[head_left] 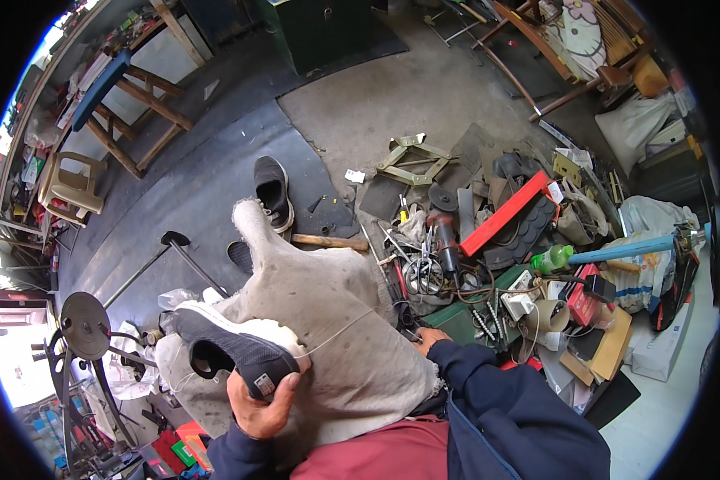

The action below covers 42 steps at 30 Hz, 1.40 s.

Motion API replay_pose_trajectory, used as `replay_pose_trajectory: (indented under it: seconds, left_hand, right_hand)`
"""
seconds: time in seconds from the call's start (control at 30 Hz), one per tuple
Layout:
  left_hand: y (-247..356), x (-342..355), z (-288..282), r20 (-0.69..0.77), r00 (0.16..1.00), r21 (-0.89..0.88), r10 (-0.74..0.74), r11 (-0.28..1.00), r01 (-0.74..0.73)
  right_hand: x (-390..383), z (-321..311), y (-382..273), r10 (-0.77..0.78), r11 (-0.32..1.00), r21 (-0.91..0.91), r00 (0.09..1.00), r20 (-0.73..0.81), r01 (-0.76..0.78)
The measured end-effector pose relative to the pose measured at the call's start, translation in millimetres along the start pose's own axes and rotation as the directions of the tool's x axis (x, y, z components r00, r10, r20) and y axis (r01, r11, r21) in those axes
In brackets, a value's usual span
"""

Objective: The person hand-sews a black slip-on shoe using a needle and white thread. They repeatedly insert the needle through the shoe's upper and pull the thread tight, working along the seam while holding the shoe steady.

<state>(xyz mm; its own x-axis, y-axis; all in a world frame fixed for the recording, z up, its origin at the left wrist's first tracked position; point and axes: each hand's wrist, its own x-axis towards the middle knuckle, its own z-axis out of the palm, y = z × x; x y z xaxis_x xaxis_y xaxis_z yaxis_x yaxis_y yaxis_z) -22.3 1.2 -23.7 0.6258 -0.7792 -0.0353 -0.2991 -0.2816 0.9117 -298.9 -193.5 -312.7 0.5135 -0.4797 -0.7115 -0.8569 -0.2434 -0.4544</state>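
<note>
My left hand (260,404) grips the heel of a black mesh shoe (236,342) with a pale sole, lying on its side over a stained grey cloth (328,312) on my lap. A thin thread runs from the sole across the cloth to the right. My right hand (430,340) reaches past the cloth's right edge among dark tools, its fingers curled at something I cannot make out. Beyond the cloth stand a second black shoe (272,188) on the mat and a wooden handle (330,242).
Scissors (424,276), an angle grinder (444,240), a red bar (504,212) and other tools crowd the right. A metal stand (88,326) is at left. A wooden stool (132,108), a plastic chair (72,184) and folding chairs (536,40) stand farther off.
</note>
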Motion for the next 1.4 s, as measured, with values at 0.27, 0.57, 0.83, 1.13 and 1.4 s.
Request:
replay_pose_trajectory:
  seconds: [0.27,0.57,0.83,1.13,1.4]
  left_hand:
    - [-6.4,-0.4,-0.8,0.024,0.999,0.006,0.047,0.999,-0.048]
    - [-14.4,-6.3,-0.1,0.019,1.0,-0.066,0.002,0.998,0.0]
    - [-24.0,-11.3,0.8,-0.043,0.999,-0.104,-0.03,0.994,0.025]
    - [-17.7,-9.7,-2.0,-0.042,0.999,-0.021,-0.012,1.0,0.011]
    - [-15.0,-2.2,0.3,0.003,1.0,0.023,-0.017,1.0,0.017]
  right_hand:
    - [-51.3,-101.5,-122.2,-0.306,0.818,0.21,0.714,-0.63,0.536]
    - [-116.5,-102.7,-277.5,-0.72,0.351,0.238,0.424,-0.55,0.906]
    - [-108.7,-88.1,-273.6,-0.715,0.365,0.269,0.454,-0.532,0.891]
    - [-23.8,-123.5,-135.8,-0.204,0.711,0.468,0.791,-0.577,0.525]
    - [85.1,-58.0,-38.5,-0.259,0.966,-0.119,0.871,-0.418,0.23]
